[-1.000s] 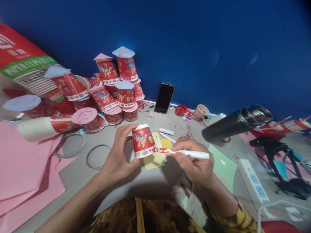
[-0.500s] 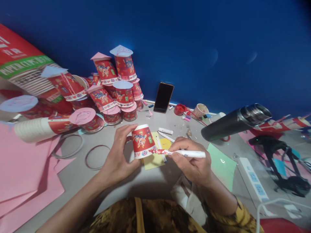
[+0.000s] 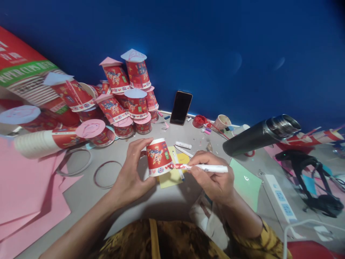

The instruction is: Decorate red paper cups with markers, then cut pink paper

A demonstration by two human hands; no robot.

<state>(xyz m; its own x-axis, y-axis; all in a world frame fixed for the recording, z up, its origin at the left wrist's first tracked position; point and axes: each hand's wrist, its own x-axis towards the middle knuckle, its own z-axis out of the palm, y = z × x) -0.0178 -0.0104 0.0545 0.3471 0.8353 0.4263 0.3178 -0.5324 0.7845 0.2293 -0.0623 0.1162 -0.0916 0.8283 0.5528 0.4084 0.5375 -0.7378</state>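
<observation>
My left hand (image 3: 133, 171) is closed round a red printed paper cup (image 3: 158, 158), which it holds upside down, wide rim lowest. In my right hand (image 3: 211, 178) is a white paint marker (image 3: 212, 168) with a red-smeared front end. The marker's tip meets the cup near the right end of its patterned rim band. Beneath the cup and marker lie yellow paper sheets (image 3: 169, 180) with another white marker (image 3: 176, 162) on them. A white marker cap (image 3: 183, 145) rests just behind.
Stacked red cups with paper cone tops (image 3: 134, 104) stand at back left. A phone (image 3: 181, 108) leans against the blue wall. To the right are a black thermos (image 3: 250, 140), green paper (image 3: 246, 183), and a power strip (image 3: 280, 198). Pink sheets (image 3: 24, 180) cover the left side.
Both hands keep the cup and marker almost in place. The whole view has shifted very slightly.
</observation>
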